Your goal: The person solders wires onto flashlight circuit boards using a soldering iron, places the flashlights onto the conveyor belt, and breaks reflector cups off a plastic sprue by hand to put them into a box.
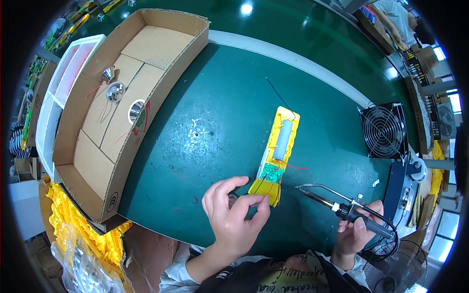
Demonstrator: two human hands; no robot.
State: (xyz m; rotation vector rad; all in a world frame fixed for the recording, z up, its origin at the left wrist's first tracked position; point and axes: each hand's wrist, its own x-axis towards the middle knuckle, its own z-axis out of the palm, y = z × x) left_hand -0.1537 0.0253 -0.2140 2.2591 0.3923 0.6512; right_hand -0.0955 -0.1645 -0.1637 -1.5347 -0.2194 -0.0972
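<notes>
My left hand [234, 215] is closed at the near end of a yellow plastic housing [292, 116], thumb and forefinger pinched on a thin wire [253, 205]. A shiny rounded piece shows partly behind its fingers; I cannot make out the rest. In the housing lie a grey-blue cylindrical battery [284, 139] and a small green circuit board [271, 173] with red and dark wires. My right hand [356, 229] grips a black soldering iron [373, 227], which carries a curved metal feed tube. Its tip points left toward the board, apart from it.
At left a long cardboard box [151, 46] holds several silvery reflector cups [116, 91] with red wires. A black fan [383, 131] stands at the right edge of the green table [215, 93]. Yellow parts [73, 219] and clear plastic bags [80, 261] lie at lower left.
</notes>
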